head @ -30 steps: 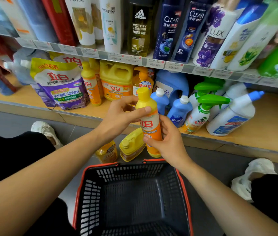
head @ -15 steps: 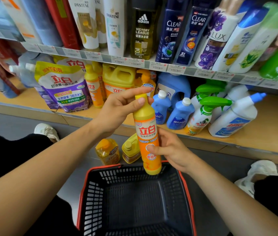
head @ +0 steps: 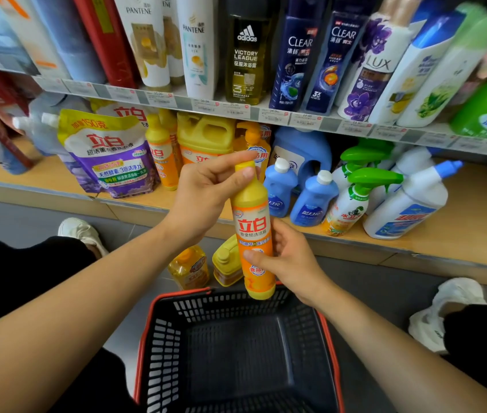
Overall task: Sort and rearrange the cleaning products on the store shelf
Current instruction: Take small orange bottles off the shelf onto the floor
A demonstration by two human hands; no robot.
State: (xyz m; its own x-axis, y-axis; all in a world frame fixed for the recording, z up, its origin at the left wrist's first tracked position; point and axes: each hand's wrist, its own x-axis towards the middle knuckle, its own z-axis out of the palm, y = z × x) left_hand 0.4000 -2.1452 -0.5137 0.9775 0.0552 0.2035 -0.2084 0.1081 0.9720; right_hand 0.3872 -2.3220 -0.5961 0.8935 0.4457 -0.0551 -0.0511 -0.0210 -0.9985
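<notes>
Basket: black mesh with a red rim [head: 144, 338], on the floor at 6 o'clock, closest to the person; I see nothing inside it.
Right hand: the right hand [head: 292, 260] comes in from 4 o'clock, its grip clamped round the lower half of the soap bottle [head: 252, 228], thumb across the label.
Soap bottle: orange with a yellow cap, nearly upright, in the air over the basket's far rim and off the shelf.
Left hand: the left hand [head: 203, 198] reaches in from 8 o'clock, its grip closed on the bottle's neck and cap.
Floor: an amber bottle [head: 190, 268] and a small jug [head: 226, 260] sit just past the basket at 12 o'clock, below the shelf edge.
Lower shelf: on the wooden shelf [head: 459, 234], a matching orange bottle [head: 161, 156] stands at 11 o'clock beside a big jug [head: 203, 138]; blue bottles [head: 281, 189] stand at 1 o'clock and a spray bottle [head: 352, 198] at 2.
Step in hand: to my eye, one bottle is being checked and turned label-forward before it is placed.
Next move: probably carrying it up toward 11 o'clock to join its match. That calls for keeping it upright and clear of the blue bottles.
</notes>
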